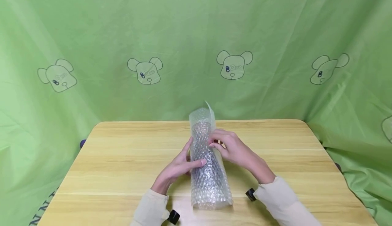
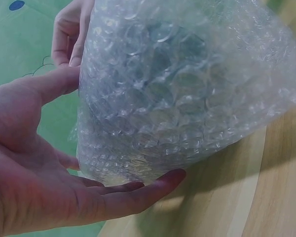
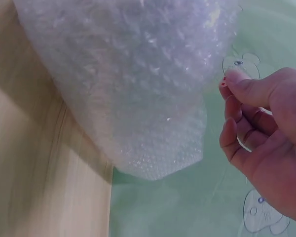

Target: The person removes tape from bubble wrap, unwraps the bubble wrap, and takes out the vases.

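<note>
A long roll of clear bubble wrap surrounds a bottle-like shape, narrower toward its far end; what is inside cannot be made out clearly. My left hand grips the roll from its left side, thumb on top and the other fingers spread along the side and underneath. Over at the roll's right side, my right hand has thumb and index finger pressed together at the wrap's edge, with its other fingers curled. A loose flap of wrap sticks up at the far end.
The wooden table has rounded far corners. Behind it and at both sides hangs a green cloth with mouse-eared face drawings. Black devices sit at both wrists, near the pale sleeves.
</note>
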Demonstrator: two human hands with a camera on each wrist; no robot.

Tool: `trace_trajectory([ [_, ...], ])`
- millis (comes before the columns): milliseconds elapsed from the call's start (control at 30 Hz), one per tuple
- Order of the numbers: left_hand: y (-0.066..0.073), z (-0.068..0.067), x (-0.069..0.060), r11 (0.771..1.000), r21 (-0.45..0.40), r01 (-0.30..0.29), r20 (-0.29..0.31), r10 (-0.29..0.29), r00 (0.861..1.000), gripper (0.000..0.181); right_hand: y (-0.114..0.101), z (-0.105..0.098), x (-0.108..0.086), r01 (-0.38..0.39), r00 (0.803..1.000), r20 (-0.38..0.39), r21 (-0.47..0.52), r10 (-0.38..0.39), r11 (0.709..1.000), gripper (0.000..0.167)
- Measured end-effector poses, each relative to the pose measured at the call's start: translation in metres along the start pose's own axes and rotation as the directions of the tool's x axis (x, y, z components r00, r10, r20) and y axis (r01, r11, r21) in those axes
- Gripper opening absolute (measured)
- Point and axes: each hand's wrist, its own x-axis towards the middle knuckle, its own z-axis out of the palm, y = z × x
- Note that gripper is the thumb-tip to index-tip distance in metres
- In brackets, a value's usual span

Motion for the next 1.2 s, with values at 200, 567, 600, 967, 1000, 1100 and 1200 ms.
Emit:
trace_trajectory([
  [200,-0.001,-0.001,0.0,1.0,-0.003,0.003,0.001,-0.003,1.0,0.114,0.007,-0.001,-0.01,0.003,0.998,-0.063,0.049,0.0,0.999,0.01],
  [567,0.0,0.0,-0.001,1.0,-0.002,0.02,-0.02,-0.02,1.0,0.116,0.025,-0.009,-0.035,-0.035,0.983,-0.177,0.06,0.045,0.998,0.017],
  [600,0.0,0.0,-0.002,1.0,-0.001,0.026,-0.021,-0.026,0.999,0.116,0.027,-0.011,-0.039,-0.047,0.982,-0.182,0.056,0.057,0.997,0.016],
  [967,-0.001,0.0,-0.001,0.999,0.012,0.037,-0.014,-0.036,0.999,0.115,0.059,-0.03,-0.086,-0.23,0.962,-0.129,0.09,0.241,0.969,0.012],
  [1000,-0.001,0.0,-0.001,0.999,0.016,0.037,-0.014,-0.036,0.999,0.114,0.061,-0.031,-0.089,-0.252,0.958,-0.119,0.098,0.263,0.963,0.011],
  [1100,-0.001,0.0,-0.001,0.999,0.023,0.038,-0.018,-0.038,0.999,0.114,0.068,-0.034,-0.097,-0.326,0.94,-0.063,0.133,0.337,0.936,0.009],
  [1200,-0.002,0.0,0.0,0.999,0.029,0.036,-0.019,-0.035,0.999,0.114,0.074,-0.036,-0.103,-0.391,0.918,0.003,0.169,0.396,0.905,0.01],
])
